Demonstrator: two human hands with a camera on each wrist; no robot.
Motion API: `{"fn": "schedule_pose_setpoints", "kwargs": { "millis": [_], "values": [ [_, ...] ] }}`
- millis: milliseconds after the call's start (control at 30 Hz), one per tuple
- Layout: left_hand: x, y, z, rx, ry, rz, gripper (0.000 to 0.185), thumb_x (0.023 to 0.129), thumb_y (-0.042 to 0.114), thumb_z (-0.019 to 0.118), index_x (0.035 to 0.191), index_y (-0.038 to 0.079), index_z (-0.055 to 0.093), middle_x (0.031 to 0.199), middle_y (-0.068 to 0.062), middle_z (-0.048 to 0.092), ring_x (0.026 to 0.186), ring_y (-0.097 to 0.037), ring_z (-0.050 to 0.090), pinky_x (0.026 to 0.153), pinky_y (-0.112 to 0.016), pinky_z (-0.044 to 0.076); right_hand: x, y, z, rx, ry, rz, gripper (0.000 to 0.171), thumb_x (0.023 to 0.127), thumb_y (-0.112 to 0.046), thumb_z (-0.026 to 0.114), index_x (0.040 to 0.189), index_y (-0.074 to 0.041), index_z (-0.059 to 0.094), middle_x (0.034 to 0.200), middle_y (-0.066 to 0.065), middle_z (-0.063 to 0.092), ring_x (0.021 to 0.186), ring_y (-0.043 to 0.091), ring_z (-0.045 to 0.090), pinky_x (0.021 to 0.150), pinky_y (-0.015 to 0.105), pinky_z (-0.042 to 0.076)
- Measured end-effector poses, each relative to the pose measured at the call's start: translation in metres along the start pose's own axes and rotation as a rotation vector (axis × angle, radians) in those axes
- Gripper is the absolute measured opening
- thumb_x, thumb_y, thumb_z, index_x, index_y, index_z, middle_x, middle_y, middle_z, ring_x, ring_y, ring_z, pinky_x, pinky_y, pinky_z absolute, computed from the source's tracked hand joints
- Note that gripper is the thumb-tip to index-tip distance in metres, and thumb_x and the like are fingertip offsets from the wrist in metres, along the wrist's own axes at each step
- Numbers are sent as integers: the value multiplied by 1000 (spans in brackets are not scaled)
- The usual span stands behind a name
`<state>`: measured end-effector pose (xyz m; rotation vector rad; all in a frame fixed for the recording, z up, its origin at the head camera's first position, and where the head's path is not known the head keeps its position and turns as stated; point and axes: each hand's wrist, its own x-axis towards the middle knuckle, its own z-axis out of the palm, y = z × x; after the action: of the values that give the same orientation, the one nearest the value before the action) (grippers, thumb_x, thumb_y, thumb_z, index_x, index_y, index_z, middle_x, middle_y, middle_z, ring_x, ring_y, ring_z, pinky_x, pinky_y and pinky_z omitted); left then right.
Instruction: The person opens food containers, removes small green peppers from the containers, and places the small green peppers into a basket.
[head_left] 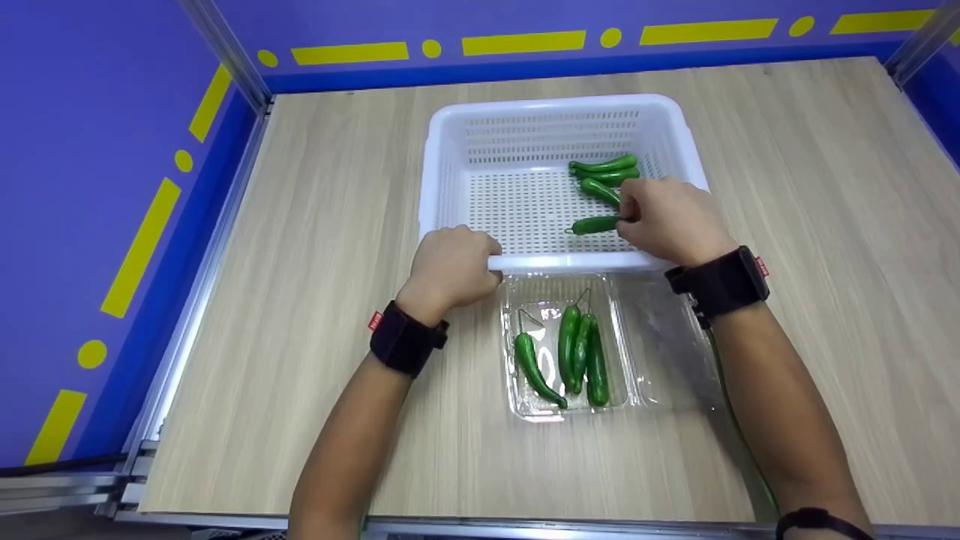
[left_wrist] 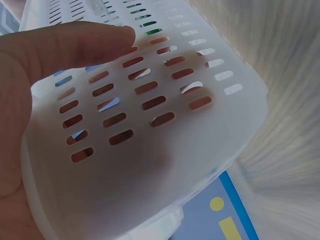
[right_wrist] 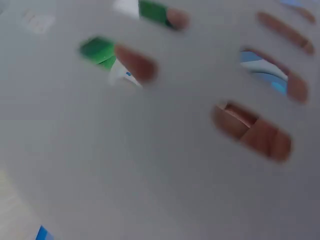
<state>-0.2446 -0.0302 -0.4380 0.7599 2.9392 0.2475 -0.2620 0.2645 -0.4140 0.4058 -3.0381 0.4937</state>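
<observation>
Wood-grain table. White perforated plastic basket near far edge; left hand curled round near rim. Clear clamshell tray holds glossy peppers. Right hand pinches curved green pepper inside basket, near-right corner.

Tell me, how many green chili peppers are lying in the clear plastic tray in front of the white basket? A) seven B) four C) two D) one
B: the head view shows four green chili peppers side by side in the clear plastic tray, which sits just in front of the white slotted plastic basket.
</observation>
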Motion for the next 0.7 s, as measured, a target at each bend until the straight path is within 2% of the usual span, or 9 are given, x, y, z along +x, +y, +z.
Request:
{"fn": "schedule_pose_setpoints", "kwargs": {
  "millis": [400,700],
  "values": [
    [-1,0,-2,0,-1,-2,15,82,23,65,68,20,60,62,5,49,62,-20,55,59,-40,48,5,6,4,17,10,34,12,79,-15,69,72,-13,59,72,6,63,64,28,57,54,37,38],
    [-1,0,0,-4,-2,-3,15,82,24,66,68,20,61,61,6,45,60,-17,50,54,-39,45,4,5,5,24,8,42,11,78,-13,67,71,-13,58,72,5,62,66,27,57,55,37,38]
  ]
}}
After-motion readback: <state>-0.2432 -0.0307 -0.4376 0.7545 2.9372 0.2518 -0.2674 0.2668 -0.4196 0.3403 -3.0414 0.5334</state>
